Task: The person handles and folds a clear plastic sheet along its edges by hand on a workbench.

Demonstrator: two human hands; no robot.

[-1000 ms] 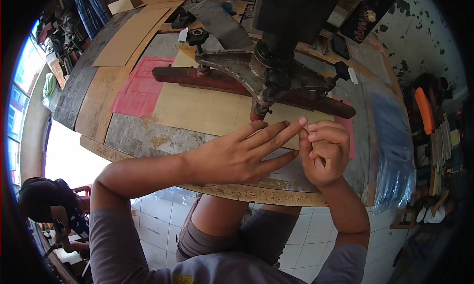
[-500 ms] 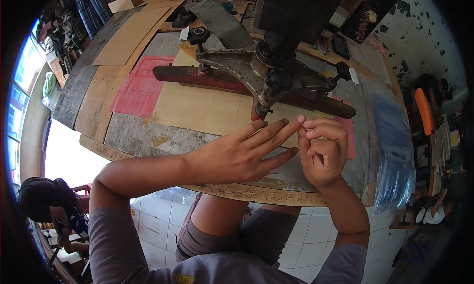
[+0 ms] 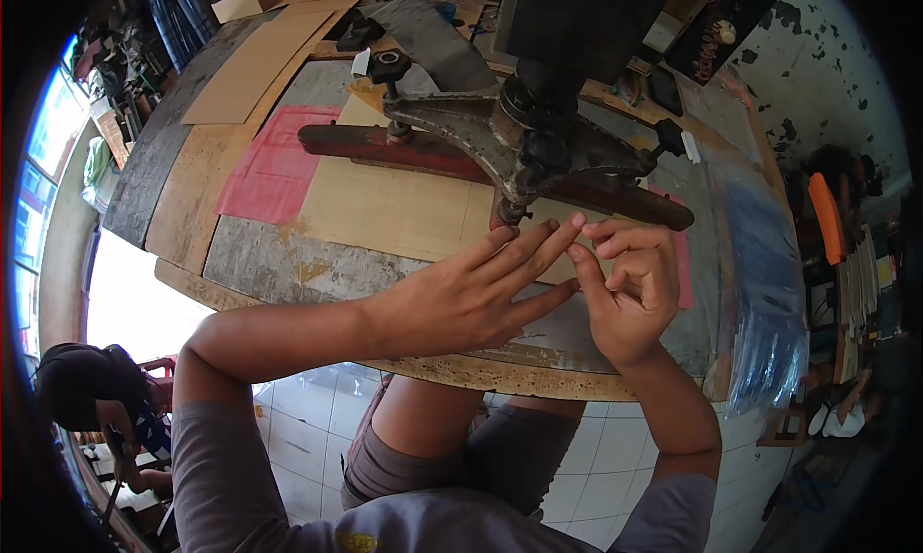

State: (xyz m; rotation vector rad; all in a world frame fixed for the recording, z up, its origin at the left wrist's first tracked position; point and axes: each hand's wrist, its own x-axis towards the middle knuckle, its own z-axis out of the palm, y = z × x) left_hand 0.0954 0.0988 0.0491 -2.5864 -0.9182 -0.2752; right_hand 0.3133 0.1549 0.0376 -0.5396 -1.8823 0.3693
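My left hand (image 3: pixel 471 298) is held out palm down over the near part of the worktable (image 3: pixel 250 269), its fingers spread. Nothing is in it. Close to its fingertips is my right hand (image 3: pixel 636 293), fingers loosely curled, with a gap between thumb and index finger; I see nothing held there. Just beyond the hands stands a dark metal machine with a three-armed bracket (image 3: pixel 461 120), black knobs and a long reddish bar (image 3: pixel 413 157). Beneath the bar lies a cream sheet (image 3: pixel 385 212), with a pink sheet (image 3: pixel 264 178) to its left.
Brown cardboard (image 3: pixel 250 67) lies at the far left of the table. Clear plastic sheets (image 3: pixel 764 293) hang over the right edge. Another person (image 3: pixel 101 399) sits at the lower left. An orange object (image 3: pixel 827 216) and stacked boards (image 3: pixel 862 284) are at the right.
My right thumb and index finger have come apart from a pinch at my left fingertips. My left fingertips have shifted slightly left and away from me.
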